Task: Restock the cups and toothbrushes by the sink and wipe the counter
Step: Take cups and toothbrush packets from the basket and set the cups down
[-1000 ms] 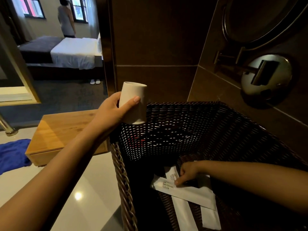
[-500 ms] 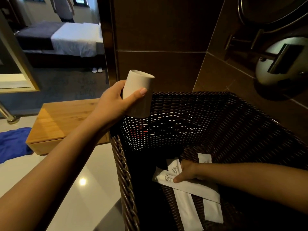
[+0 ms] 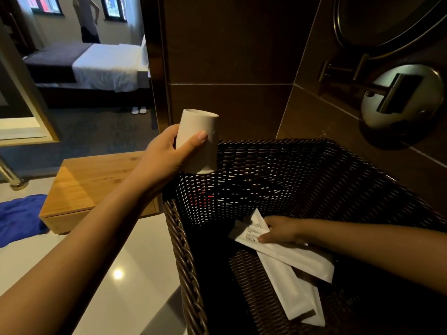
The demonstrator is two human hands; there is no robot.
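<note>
My left hand (image 3: 167,157) holds a plain white cup (image 3: 198,145) upright, just above the far left corner of a dark woven basket (image 3: 278,170). Inside the basket my right hand (image 3: 280,232) pinches the printed ends of white wrapped toothbrush packets (image 3: 285,256). Two packets cross each other under my fingers, lifted at the gripped end, and a third white packet (image 3: 316,308) lies lower on the basket floor. My right forearm reaches in from the right over the basket rim.
A wooden box (image 3: 96,187) sits on the pale counter (image 3: 125,286) left of the basket, with a blue cloth (image 3: 19,216) beyond it. Dark tiled wall stands behind, and a round wall mirror on a metal arm (image 3: 401,97) hangs at right. A person stands by the bed through the doorway.
My right hand has closed on the toothbrush packets and raised their printed ends off the basket floor. The cup in my left hand has stayed in about the same place.
</note>
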